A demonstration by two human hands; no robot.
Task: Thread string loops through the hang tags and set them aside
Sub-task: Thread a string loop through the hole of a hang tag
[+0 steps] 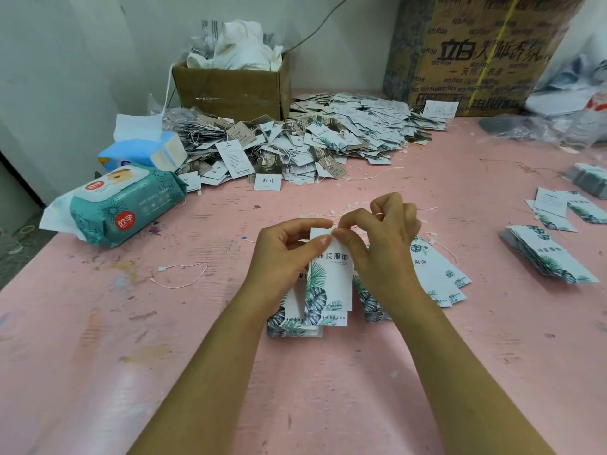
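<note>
Left hand [289,247] pinches 1 white leaf-printed card hang tag [330,277] upright over near-centre pink tabletop [131,323], right hand [377,238] pinching thin white string loop [345,212] at its top, threading unfinished; big strung heap [295,142] far, unstrung stacks [551,257] right remain.

Teal baby-wipes pack [118,205], blue tissue pack [144,152], open cardboard box [230,90], printed carton [473,54]
</note>
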